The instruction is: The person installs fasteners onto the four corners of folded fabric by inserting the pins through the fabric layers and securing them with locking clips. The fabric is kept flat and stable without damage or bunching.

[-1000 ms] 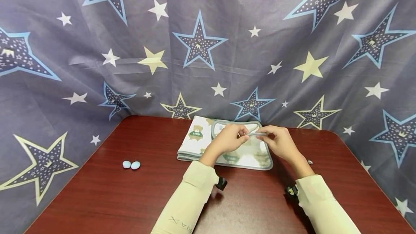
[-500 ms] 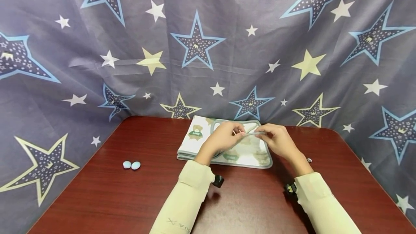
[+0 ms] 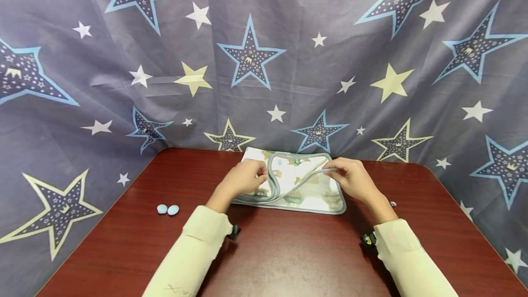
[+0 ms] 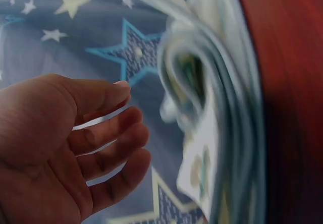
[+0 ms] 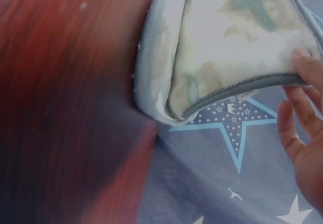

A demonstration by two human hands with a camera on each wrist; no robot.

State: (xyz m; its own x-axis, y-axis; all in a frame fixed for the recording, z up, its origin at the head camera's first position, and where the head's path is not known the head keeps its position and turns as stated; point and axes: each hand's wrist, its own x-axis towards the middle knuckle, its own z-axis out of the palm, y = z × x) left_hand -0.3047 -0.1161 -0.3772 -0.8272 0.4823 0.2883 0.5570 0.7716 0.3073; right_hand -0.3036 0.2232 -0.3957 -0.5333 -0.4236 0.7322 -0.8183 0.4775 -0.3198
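Note:
A folded white cloth pad (image 3: pixel 311 197) with bear prints and grey-green bound edges lies near the table's back edge. My right hand (image 3: pixel 350 177) pinches the bound edge of its upper layer between thumb and fingers, and the right wrist view shows that layer of the cloth pad (image 5: pixel 227 47) lifted. Over the pad's left part is my left hand (image 3: pixel 246 175). In the left wrist view, the left hand (image 4: pixel 75 138) has loosely bent fingers with nothing between them, beside the curled folds of the pad (image 4: pixel 234 113).
Two pale blue oval pieces (image 3: pixel 173 210) lie side by side on the left of the reddish-brown table (image 3: pixel 288 255). A small pale object (image 3: pixel 393 204) sits beyond the right wrist. A grey star-print curtain (image 3: pixel 264 100) hangs behind the table.
My left hand has let go of the pad's edge near the right hand and moved left across the pad. The right hand has stayed nearly in place, pinching the edge.

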